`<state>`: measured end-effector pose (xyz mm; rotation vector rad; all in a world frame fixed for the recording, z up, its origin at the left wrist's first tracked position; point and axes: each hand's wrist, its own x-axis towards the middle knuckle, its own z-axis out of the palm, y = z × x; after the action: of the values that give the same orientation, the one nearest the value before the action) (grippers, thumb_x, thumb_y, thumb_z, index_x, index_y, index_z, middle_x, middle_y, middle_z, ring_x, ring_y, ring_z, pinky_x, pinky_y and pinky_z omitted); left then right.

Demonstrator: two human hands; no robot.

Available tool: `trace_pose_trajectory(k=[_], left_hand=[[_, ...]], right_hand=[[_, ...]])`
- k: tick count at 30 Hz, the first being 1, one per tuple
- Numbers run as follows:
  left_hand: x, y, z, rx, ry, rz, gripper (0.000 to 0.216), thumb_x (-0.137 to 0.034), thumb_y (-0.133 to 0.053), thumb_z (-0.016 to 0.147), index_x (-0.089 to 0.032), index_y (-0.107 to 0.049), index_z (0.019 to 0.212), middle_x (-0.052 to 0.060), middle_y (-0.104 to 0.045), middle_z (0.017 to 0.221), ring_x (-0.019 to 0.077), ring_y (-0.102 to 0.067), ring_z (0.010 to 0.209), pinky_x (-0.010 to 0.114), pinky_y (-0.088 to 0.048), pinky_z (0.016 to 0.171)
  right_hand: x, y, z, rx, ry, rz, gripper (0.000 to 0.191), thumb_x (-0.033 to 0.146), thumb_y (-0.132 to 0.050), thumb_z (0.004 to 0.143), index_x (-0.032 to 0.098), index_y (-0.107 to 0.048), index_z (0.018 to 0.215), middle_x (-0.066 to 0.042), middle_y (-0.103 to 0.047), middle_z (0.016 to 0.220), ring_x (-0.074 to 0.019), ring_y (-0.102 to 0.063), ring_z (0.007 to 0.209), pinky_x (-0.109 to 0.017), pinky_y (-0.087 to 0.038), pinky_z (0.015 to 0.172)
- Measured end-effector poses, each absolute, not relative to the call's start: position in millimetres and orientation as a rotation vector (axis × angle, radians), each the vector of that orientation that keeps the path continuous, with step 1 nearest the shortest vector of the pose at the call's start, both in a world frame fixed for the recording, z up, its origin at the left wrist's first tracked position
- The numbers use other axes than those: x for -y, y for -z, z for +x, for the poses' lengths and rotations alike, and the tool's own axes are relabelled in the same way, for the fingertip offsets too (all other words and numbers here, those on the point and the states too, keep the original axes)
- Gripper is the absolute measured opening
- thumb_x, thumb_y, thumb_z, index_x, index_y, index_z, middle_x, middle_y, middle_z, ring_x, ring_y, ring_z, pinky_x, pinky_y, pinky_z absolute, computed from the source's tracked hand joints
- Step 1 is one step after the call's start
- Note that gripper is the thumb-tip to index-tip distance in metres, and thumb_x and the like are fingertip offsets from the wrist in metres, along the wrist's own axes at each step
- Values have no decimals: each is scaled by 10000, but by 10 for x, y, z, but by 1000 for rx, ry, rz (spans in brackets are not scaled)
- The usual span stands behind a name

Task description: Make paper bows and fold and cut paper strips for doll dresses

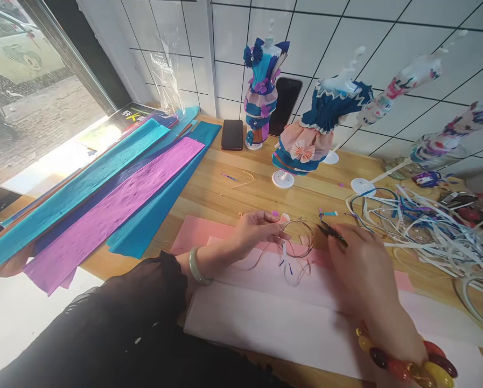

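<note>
1 thin, wire-like ring, round and dull metallic in colour (313,241), is above the near middle of the wooden table, over the edge of the pink and white sheets. The bare left hand (254,233) grasps it at its left side, pinching it between thumb and fingers. 1 small pale pink pleated scrap (284,217) shows just beside those fingertips, and several narrow white and blue-tipped ribbon ends (286,261) lie below the ring, too fine to count.

To the right, the bare right hand (364,264) is closed around 1 dark, pointed metal tool (333,234), its tip near the ring but apart from it. The left wrist wears 1 pale green bangle (193,268); the right wrist, 1 bracelet of red, yellow and brown beads (400,371).

At far right lies 1 tangled heap of white and blue ribbons (422,229), its strands uncountable. Along the far side stand 4 miniature dress forms on round white bases: 1 in blue and purple (261,99), 1 in navy and peach (306,134), and 2 white with coloured patterns (406,83). 2 black phones are there, 1 lying flat (232,134) and 1 propped against the tiled wall (286,102). On the left lie long crepe-paper strips, among them 1 bright purple (120,210).
</note>
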<state>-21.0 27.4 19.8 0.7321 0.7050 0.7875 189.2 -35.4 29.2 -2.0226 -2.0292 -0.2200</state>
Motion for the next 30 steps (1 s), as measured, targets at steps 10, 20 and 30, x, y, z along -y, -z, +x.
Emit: trace_pose_trajectory(k=[10, 20, 30], left_hand=[[-277, -227, -215, -724, -757, 770, 304, -310, -763, 619, -95, -571, 713, 33, -604, 638, 157, -639, 615, 291, -495, 604], [-274, -202, -231, -670, -656, 721, 308, -302, -756, 643, -106, -552, 764, 39, -623, 709, 187, -664, 677, 338, -518, 654], [-245, -202, -236, -624, -555, 816, 305, -343, -716, 695, -102, -561, 802, 58, -644, 734, 193, -678, 734, 341, -519, 733]], right_hand=[[443, -392, 1876, 2322, 408, -2373, 263, 107, -357, 841, 158, -589, 729, -121, -641, 644, -259, -618, 592, -322, -354, 467], [405, -537, 1843, 1691, -593, -1980, 353, 434, -405, 874, 192, -590, 1052, -69, -675, 842, -172, -590, 627, -287, -457, 548], [444, -649, 1774, 1701, -1233, -1704, 380, 510, -497, 829, 224, -627, 1044, -69, -661, 1077, -212, -601, 946, -332, -487, 796]])
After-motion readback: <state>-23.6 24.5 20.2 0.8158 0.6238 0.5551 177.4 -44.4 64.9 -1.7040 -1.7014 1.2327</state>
